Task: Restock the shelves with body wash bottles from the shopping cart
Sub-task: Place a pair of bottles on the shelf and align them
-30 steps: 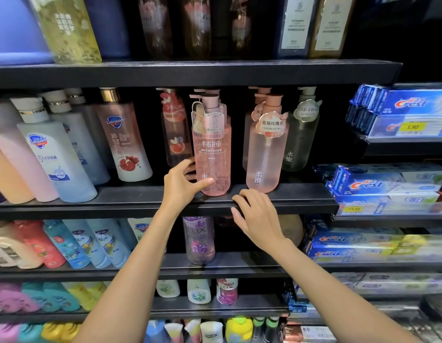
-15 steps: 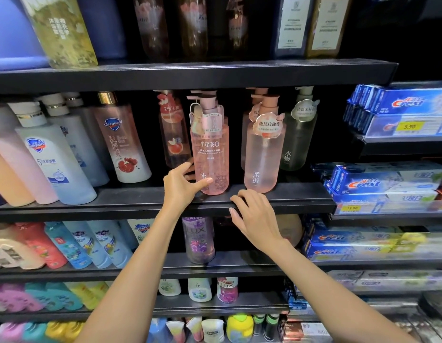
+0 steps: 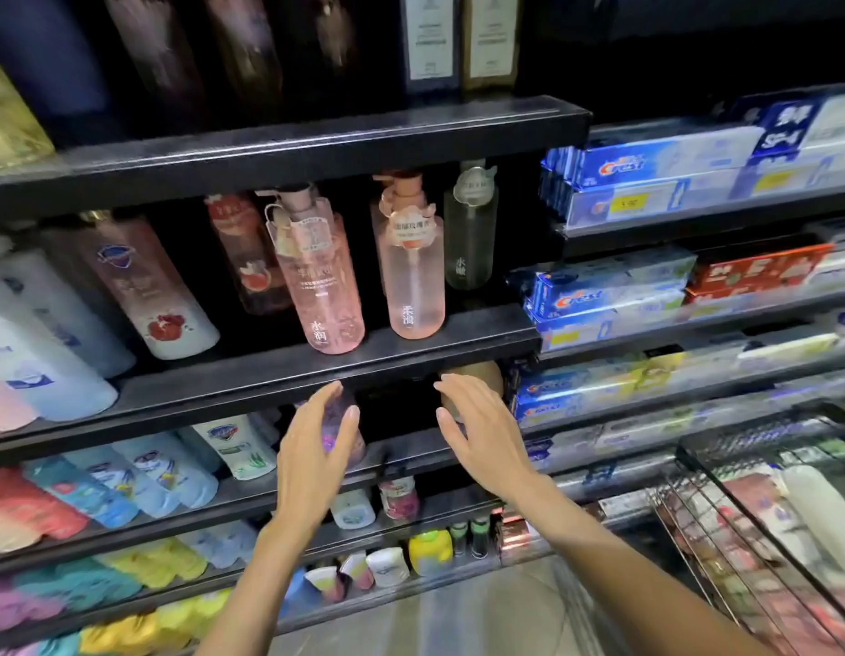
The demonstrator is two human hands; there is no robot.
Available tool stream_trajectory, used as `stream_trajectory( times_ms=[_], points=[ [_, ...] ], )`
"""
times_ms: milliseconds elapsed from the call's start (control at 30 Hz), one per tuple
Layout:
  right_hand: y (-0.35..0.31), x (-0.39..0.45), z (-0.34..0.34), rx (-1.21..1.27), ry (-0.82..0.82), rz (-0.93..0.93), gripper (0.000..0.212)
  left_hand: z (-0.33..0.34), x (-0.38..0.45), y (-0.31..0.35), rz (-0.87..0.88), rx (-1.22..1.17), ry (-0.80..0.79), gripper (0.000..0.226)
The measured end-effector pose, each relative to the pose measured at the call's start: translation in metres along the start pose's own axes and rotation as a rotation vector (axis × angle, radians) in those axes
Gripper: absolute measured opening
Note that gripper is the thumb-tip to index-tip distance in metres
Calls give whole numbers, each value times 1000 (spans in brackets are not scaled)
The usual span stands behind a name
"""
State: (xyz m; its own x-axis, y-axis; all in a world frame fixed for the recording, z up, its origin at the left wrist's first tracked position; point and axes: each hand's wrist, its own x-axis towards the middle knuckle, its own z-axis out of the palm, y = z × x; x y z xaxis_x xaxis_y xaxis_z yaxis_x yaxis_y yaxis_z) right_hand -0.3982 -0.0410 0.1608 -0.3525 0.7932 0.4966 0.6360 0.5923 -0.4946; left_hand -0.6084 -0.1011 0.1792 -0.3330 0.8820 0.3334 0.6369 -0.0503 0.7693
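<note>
Hanging with fingers spread and holding nothing — left hand (image 3: 311,459) and right hand (image 3: 482,437) — below the pink bottle (image 3: 323,281) standing at twelve o'clock, with more waiting in the cart (image 3: 761,494) at four o'clock.

Illumination is uneven. Light falls from above and in front, leaving the recesses behind the bottles near black. The pink pump bottles (image 3: 333,286) are the brightest and sharpest items, lit so that they glow translucent. The toothpaste boxes (image 3: 648,170) show mild glare on their glossy faces. Motion blur smears the left-edge bottles (image 3: 42,366), the upper-shelf bottles (image 3: 250,49) and the wire shopping cart (image 3: 766,513). Wide-angle distortion bows and tilts the shelf edge (image 3: 288,149) toward the frame borders.
</note>
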Motion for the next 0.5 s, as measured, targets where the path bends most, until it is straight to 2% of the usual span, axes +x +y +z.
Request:
stream_trajectory(
  times_ms=[133, 233, 333, 400, 500],
  points=[
    [6, -89, -13, 251, 0, 458, 38, 48, -63, -2, -216, -180, -237, 48],
    [11, -180, -34, 361, 37, 759, 39, 82, -119, -12, -309, -141, -413, 48],
    [9, -268, -65, 363, 71, 948, 40, 116, -169, -7, -392, -119, -592, 46],
    [5, -309, -88, 326, 104, 993, 40, 139, -192, 10, -324, -106, -709, 50],
    [9, -345, -121, 286, 200, 1104, 40, 175, -210, 49, -107, -106, -899, 58]
  ],
)
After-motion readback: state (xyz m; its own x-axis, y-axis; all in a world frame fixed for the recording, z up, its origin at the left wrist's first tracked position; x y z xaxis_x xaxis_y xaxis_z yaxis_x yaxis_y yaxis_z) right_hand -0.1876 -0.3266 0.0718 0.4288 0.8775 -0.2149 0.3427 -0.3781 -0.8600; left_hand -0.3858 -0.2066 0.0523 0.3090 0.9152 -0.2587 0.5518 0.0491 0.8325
